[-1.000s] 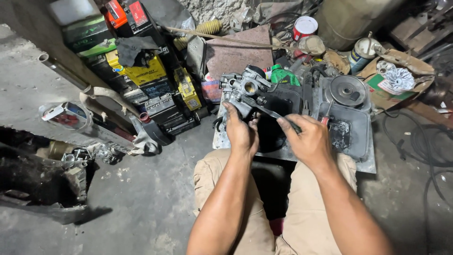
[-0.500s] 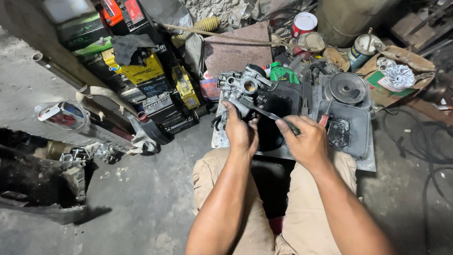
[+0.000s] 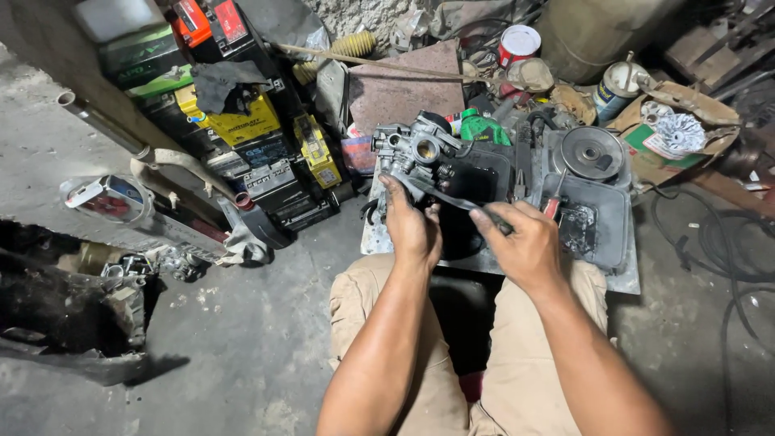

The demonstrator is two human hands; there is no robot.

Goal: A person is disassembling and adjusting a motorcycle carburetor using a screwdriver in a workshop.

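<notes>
A grey metal carburetor [image 3: 413, 152] with a round brass-ringed opening is held up over a dark metal tray [image 3: 597, 211]. My left hand [image 3: 410, 228] grips its lower body from below. My right hand [image 3: 523, 245] is closed around the handle of a long thin tool [image 3: 449, 199], a screwdriver by its look, whose tip reaches left to the carburetor's underside. Both forearms come up from my knees in beige trousers [image 3: 362, 300].
Stacked batteries [image 3: 242, 129] in black, yellow and red stand at the left. A round pulley-like part [image 3: 592, 153] lies on the tray. Cans [image 3: 517, 44], a green rag [image 3: 482, 129] and a cardboard box [image 3: 663, 133] crowd the back. Cables [image 3: 726, 242] lie right; an exhaust pipe [image 3: 165, 222] left.
Both hands stay on the carburetor and tool; the right hand has shifted slightly with the tool. The camera view has tilted a little.
</notes>
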